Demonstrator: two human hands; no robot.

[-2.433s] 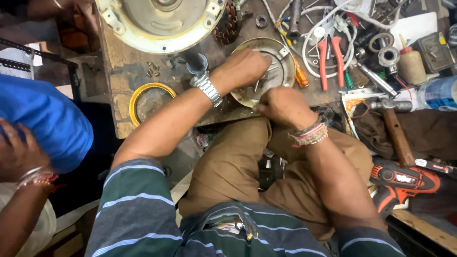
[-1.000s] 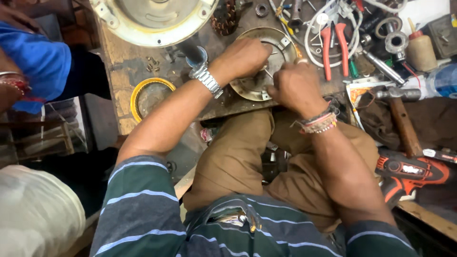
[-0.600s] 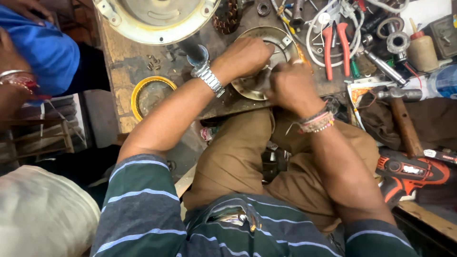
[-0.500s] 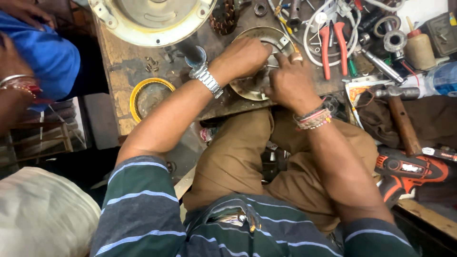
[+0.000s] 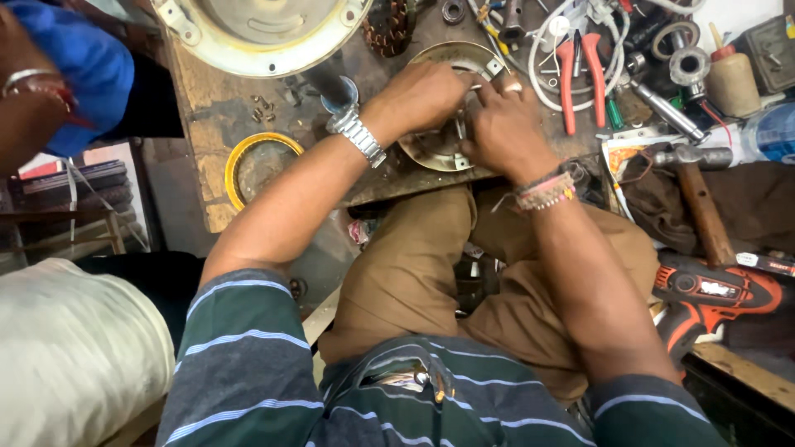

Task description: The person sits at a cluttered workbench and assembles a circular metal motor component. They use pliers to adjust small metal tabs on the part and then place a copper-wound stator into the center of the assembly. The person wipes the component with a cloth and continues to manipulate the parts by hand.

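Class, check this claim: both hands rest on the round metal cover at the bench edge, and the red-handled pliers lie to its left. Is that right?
Not quite. In the head view, the left hand and right hand do rest on the round metal cover, but the red-handled pliers lie to its right, not its left.

You have two hands on one round metal cover [image 5: 439, 145]: your left hand [image 5: 422, 95] and your right hand [image 5: 501, 124], both resting on it. One wristwatch [image 5: 356, 136] sits on your left wrist, and one band of bracelets [image 5: 542, 190] on your right. On the bench you have one large round housing [image 5: 265, 29], one yellow ring [image 5: 252, 165], one pair of red pliers [image 5: 580, 70], one hammer [image 5: 696, 190] and one orange drill [image 5: 716, 294]. One other person's arm [image 5: 33, 91] shows at the left.
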